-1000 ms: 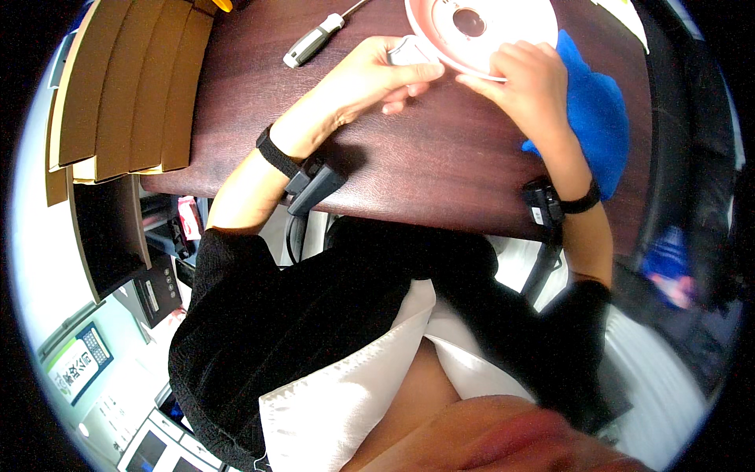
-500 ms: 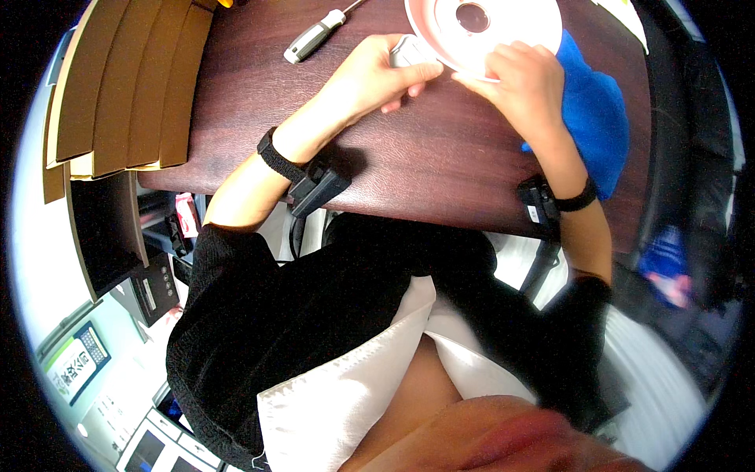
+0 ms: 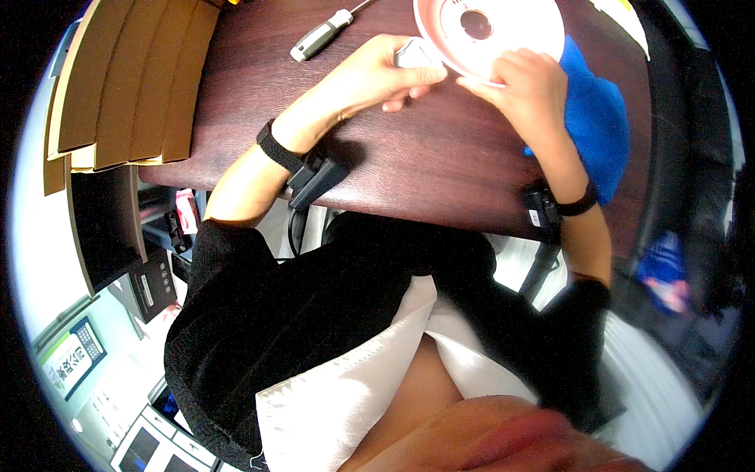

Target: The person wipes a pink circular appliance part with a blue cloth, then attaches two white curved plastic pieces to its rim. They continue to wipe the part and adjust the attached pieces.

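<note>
- Head view: nearest the camera, a white collar (image 3: 338,377) and a black top (image 3: 291,315) are seen, with the bare forearms reached out over a dark red-brown desk (image 3: 440,173).
- Around each wrist a black strap is worn: the left strap (image 3: 275,149) is fitted with a black device (image 3: 318,181), and a second one (image 3: 541,208) is carried at the right strap (image 3: 580,204).
- By the left hand (image 3: 377,75) a small grey-white piece (image 3: 415,53) is pinched between thumb and fingers; its lower part is covered by the thumb.
- By the right hand (image 3: 531,82) the near rim of a white disc (image 3: 519,23) is gripped, the fingers being curled over its face and the thumb set along its edge.
- The disc is held over the far part of the desk, with its round centre hole in view and its far side cut off by the upper edge; the piece is held just beside its left rim, and whether the two are touching cannot be told.
- To the right, a blue cloth (image 3: 594,118) is partly hidden by the right hand and forearm.
- Beyond the left hand, a grey-and-white screwdriver (image 3: 322,35) is laid on the desk, untouched.
- At the far left, brown cardboard (image 3: 134,79) is stood in upright layers.
- At the far right corner, a white sheet (image 3: 621,20) is seen.
</note>
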A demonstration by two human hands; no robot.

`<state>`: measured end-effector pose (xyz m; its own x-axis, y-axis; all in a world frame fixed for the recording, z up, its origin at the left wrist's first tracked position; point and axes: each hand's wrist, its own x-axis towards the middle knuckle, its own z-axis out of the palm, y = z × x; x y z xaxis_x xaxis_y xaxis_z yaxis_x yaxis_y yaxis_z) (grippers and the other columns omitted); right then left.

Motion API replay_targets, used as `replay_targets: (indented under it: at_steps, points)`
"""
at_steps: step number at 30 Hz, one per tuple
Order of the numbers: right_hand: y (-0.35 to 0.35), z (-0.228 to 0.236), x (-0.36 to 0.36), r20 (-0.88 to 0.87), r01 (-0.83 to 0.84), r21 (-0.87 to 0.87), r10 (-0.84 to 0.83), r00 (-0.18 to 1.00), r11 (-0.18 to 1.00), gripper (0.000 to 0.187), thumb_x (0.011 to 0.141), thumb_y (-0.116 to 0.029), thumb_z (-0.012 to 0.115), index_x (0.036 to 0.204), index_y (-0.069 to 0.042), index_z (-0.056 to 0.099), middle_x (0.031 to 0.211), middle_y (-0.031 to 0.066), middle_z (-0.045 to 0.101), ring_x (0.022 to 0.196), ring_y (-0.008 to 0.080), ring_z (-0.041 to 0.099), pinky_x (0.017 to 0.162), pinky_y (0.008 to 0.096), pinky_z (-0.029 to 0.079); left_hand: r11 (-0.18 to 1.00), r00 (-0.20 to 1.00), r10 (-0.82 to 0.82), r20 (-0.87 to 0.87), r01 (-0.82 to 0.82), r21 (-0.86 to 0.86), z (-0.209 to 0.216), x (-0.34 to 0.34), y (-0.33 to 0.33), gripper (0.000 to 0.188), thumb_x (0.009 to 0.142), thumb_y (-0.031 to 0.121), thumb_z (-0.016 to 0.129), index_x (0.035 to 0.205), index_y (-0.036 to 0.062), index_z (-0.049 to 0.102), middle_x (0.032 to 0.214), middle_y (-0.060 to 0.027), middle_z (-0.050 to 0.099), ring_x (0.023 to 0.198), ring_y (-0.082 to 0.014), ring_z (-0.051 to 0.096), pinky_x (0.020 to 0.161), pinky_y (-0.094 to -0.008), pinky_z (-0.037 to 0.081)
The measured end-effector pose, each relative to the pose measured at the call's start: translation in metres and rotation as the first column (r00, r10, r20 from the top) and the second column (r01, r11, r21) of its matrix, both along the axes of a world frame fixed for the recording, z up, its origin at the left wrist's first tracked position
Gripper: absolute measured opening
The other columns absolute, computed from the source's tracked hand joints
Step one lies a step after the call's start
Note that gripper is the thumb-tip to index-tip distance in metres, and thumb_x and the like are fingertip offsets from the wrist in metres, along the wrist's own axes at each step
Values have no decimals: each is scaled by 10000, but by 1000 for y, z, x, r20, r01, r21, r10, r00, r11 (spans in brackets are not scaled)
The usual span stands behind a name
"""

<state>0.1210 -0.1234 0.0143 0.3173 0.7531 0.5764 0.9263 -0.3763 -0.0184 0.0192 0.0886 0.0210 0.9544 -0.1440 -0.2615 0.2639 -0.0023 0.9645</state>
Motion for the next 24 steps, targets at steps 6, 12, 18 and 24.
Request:
replay_targets:
  at_steps: [6,12,18,24]
  points:
    - [2,2,-5,9,25,-19,-25,1000,999,383,667,-419,779,582,-121,554,587,24,529,619,217,581,568,355,439,997,995,83,48,-83,-4,-4,-6,-11,212,909,228,687,936,34,607,671,27,545,475,-24,457,394,-173,359]
    - [1,0,-2,-29,4,11,-4,1000,1000,411,654,-417,792,564,-120,522,578,30,520,597,220,571,553,359,434,986,999,29,-38,-35,-162,2,-5,-6,210,908,227,689,932,36,606,673,30,539,467,-22,430,393,-187,362]
    - [4,-2,-4,-49,11,46,-9,999,999,437,636,-423,809,543,-122,505,572,31,518,570,217,565,537,353,434,990,999,34,6,-33,-136,3,-2,2,208,925,232,664,916,35,599,674,21,540,453,-28,406,389,-195,358]
    - [4,3,-9,-40,27,65,-25,999,998,403,629,-408,819,567,-126,538,578,22,526,576,212,573,549,344,433,998,997,35,62,-32,-46,7,-2,6,201,953,229,617,936,29,613,679,-9,581,451,-40,430,400,-199,372]
